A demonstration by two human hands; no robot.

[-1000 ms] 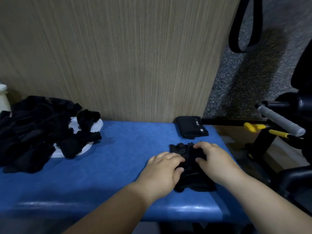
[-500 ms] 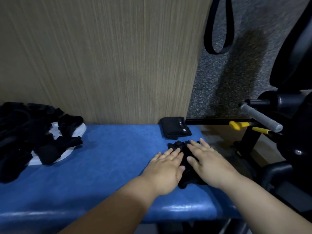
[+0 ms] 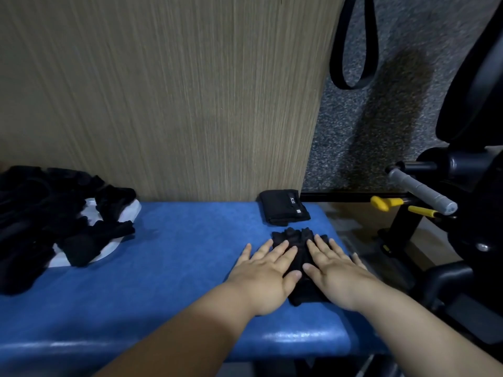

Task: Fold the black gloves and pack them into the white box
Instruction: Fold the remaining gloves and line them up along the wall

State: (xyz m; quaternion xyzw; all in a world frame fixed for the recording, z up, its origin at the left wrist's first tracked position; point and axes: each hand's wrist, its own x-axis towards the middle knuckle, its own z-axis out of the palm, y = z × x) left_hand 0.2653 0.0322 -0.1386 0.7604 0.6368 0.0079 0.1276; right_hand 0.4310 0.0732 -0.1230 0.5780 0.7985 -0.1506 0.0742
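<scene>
A black glove (image 3: 296,238) lies flat on the blue padded bench (image 3: 168,257), near its right end. My left hand (image 3: 268,270) presses on its left half with fingers spread flat. On the glove's right half rests my right hand (image 3: 333,270), also flat and spread. Only the glove's fingertips and lower edge show between and around my hands. A folded black glove (image 3: 284,206) with a small label sits just behind, against the wooden wall. At the far left a heap of black gloves (image 3: 40,221) covers a white box (image 3: 130,210).
A wood-grain panel (image 3: 177,91) rises behind the bench. Right of the bench stands black exercise equipment with a grey handle (image 3: 419,190) and yellow levers (image 3: 386,202). A black strap loop (image 3: 353,50) hangs above. The bench's right edge lies close to my right hand.
My hands went from curled around the glove to flat and spread on top of it. The camera view has shifted right, so the glove heap sits further left.
</scene>
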